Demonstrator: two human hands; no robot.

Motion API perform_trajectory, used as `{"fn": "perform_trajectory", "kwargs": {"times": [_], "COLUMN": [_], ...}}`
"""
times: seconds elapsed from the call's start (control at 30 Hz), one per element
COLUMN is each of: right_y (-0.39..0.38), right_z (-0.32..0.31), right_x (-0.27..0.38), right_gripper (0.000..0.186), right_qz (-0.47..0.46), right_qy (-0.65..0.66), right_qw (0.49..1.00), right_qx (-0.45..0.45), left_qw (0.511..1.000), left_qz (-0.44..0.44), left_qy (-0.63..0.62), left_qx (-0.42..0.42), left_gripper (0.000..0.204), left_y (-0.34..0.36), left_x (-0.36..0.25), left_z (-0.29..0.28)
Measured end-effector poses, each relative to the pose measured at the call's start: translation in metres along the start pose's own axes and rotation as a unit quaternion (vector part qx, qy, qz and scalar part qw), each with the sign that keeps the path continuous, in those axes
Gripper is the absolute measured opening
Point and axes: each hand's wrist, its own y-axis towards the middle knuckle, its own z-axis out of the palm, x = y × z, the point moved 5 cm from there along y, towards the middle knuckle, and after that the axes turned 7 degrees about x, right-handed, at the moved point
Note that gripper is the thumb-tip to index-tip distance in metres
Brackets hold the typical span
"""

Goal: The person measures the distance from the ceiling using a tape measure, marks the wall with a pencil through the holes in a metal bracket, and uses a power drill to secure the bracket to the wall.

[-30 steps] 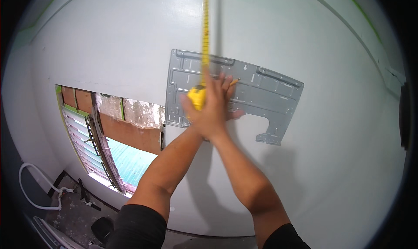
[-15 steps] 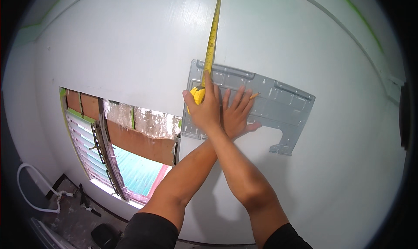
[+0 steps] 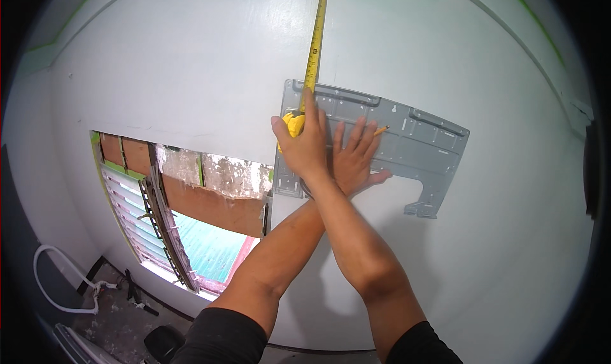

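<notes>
1. Grey metal plate (image 3: 407,141): it lies against the white wall (image 3: 420,52), right of the louvred window (image 3: 127,205). Its top edge slopes down to the right; given the lens curvature, true tilt cannot be told.

2. Right hand (image 3: 307,149): crossed over the left forearm, it is curled around the yellow tape measure (image 3: 293,124), thumb on the left of the case, index finger extended along the blade (image 3: 315,45).

3. Left hand (image 3: 353,170): spread flat over the plate, fingers upward, thumb out to the right. A pencil (image 3: 381,130) projects beside its index finger; how it is gripped cannot be told.

4. Change in position: compared with a second ago, the blade stands closer to the plate's upper left corner, and the right hand no longer covers so much of the left.

5. Change in clarity: blade and case, blurred then, now appear sharp. This suggests that the tape is being steadied for a reading at the plate's top edge, where the index fingertip lies. The blade's upper end is out of view.
</notes>
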Motion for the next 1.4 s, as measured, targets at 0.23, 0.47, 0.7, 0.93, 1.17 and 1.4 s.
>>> {"fn": "perform_trajectory", "kwargs": {"times": [0.23, 0.47, 0.7, 0.93, 1.17, 1.4], "right_y": [0.0, 0.001, -0.001, -0.084, -0.342, -0.471], "right_z": [-0.002, 0.004, -0.013, -0.112, -0.263, -0.392], "right_x": [0.001, 0.001, -0.015, 0.015, 0.019, 0.068], "right_gripper": [0.095, 0.096, 0.092, 0.053, 0.059, 0.072], "right_qz": [0.015, 0.023, 0.038, 0.07, 0.226, 0.311], "right_qy": [-0.004, 0.01, -0.003, 0.321, 0.311, 0.098], "right_qw": [1.0, 1.0, 0.999, 0.934, 0.921, 0.945], "right_qx": [0.008, 0.006, 0.022, 0.142, 0.058, -0.017], "left_qw": [1.0, 1.0, 0.999, 0.979, 0.993, 0.991], "left_qz": [-0.004, -0.008, -0.001, 0.029, -0.018, 0.012], "left_qy": [-0.003, -0.014, -0.038, 0.199, 0.029, 0.078], "left_qx": [0.012, 0.018, 0.026, 0.028, 0.112, 0.11], "left_gripper": [0.094, 0.094, 0.093, 0.086, 0.107, 0.113], "left_y": [0.001, -0.002, -0.002, -0.007, 0.002, 0.001], "left_x": [-0.001, 0.003, -0.011, 0.016, -0.004, 0.0], "left_z": [0.0, -0.003, -0.003, 0.003, 0.005, -0.002]}}
